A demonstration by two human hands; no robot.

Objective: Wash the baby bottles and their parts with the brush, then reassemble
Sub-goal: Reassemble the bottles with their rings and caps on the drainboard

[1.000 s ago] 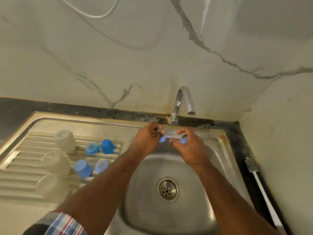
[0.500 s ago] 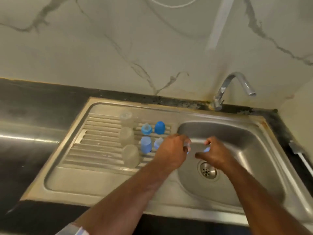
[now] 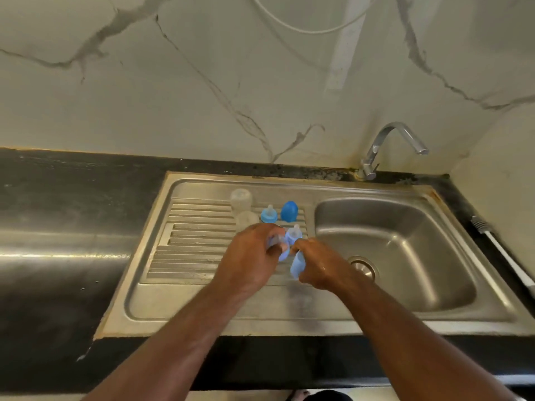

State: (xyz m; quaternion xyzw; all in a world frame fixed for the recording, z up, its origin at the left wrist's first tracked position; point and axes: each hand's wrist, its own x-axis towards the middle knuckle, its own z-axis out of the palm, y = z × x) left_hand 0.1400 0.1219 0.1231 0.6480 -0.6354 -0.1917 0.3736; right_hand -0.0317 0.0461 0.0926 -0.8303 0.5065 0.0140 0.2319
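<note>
Spanning the dark counter, a steel sink (image 3: 405, 319), ribbed drainboard (image 3: 197, 250) beside the basin, left hand (image 3: 249, 259) curled round a blurred pale blue part (image 3: 282, 254), right hand (image 3: 321, 264) pinching a light blue cap (image 3: 297, 264), clear bottles (image 3: 241, 199) and blue nipple rings (image 3: 269, 215) stood behind, brush (image 3: 503, 256) laid at far right.

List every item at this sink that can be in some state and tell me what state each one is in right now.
Tap: no water seen running.
Basin: looks drained, nothing in it.
Left hand: grips a pale blue part.
Right hand: holds a pale blue cap.
Dark blue cap: upright on the drainboard.
Clear bottles: on the drainboard, caps off.
Brush: lying unused on the counter.
</note>
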